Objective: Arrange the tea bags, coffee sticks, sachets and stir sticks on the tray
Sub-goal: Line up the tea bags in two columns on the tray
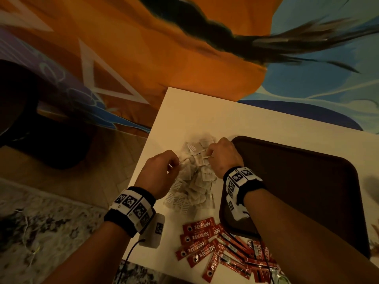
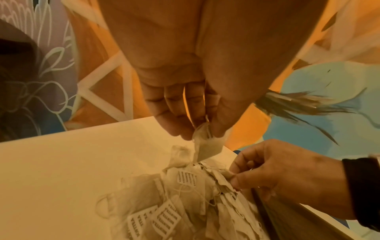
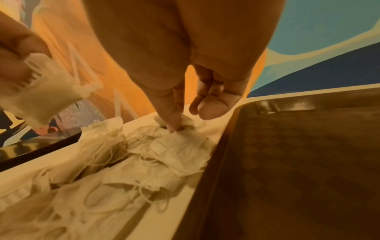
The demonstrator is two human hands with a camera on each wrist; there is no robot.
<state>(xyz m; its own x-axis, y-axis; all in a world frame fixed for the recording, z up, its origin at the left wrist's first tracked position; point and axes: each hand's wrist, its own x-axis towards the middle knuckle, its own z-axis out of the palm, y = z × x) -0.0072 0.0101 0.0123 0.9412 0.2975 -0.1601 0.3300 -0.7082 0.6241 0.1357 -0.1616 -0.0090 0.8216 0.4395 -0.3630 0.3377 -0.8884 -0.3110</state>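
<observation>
Two hands work in one tangled heap of tea bags (image 1: 193,177), which lies on the white counter (image 1: 184,111) just beside the left rim of the dark brown tray (image 1: 348,173). The left hand (image 1: 159,173) has its grip closed on a single tea bag (image 2: 207,146), pinched between thumb and fingertips and lifted a little above the heap; I judge it is held up so that its string can come free from the others. The right hand (image 1: 223,154) presses down into the far side of the heap, its thumb and fingers pinching a bag there, probably to keep the rest still while the one bag is pulled out. The tray floor that shows is bare, so the arranging seems hardly begun. Red Nescafe coffee sticks (image 1: 207,242) lie scattered on the counter nearer the person, under the right forearm, well apart from both grips.
</observation>
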